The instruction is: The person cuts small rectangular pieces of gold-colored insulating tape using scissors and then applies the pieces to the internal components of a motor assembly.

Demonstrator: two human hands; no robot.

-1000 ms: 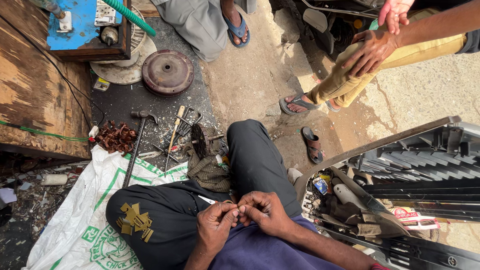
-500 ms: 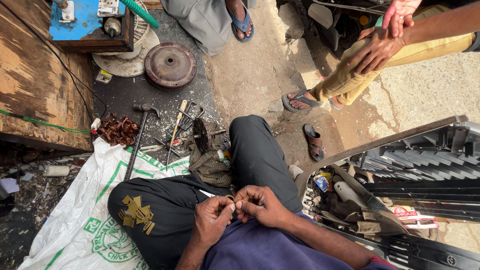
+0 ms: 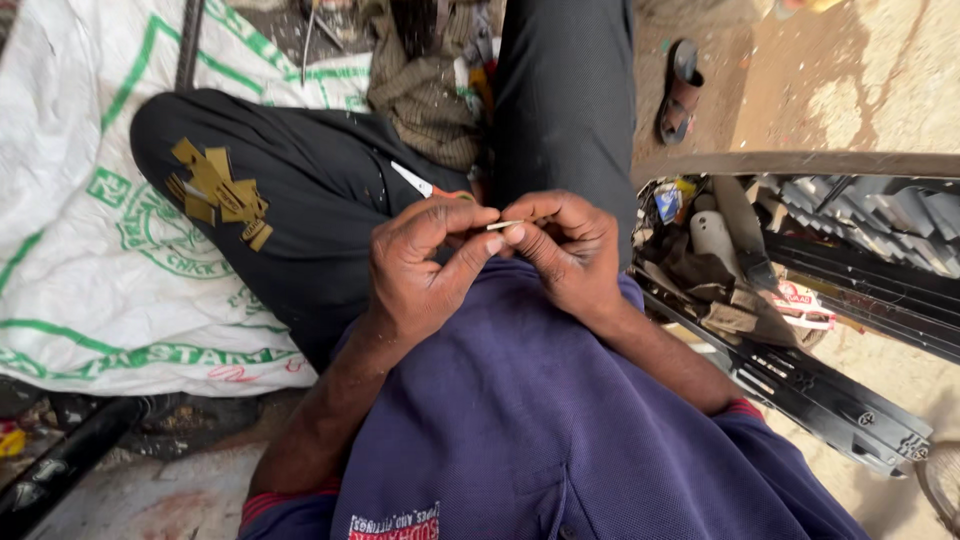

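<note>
I sit cross-legged in black trousers and a purple shirt. My left hand (image 3: 425, 265) and my right hand (image 3: 565, 250) meet in front of my chest. Both pinch a thin, pale strip (image 3: 503, 225) between the fingertips, each holding one end. Several small brass-coloured flat pieces (image 3: 218, 190) lie on my left thigh. A white-and-orange tool (image 3: 420, 183), possibly scissors, rests in my lap just beyond the hands.
A white woven sack with green print (image 3: 90, 250) covers the ground on the left. A crumpled olive cloth (image 3: 425, 90) lies ahead. On the right stands a black metal frame (image 3: 820, 390) with a box of clutter (image 3: 720, 260). A sandal (image 3: 682, 90) lies beyond.
The view has tipped down and closer to my lap; the other people, hammer and round disc have left the frame. My hands stay together on the thin strip.
</note>
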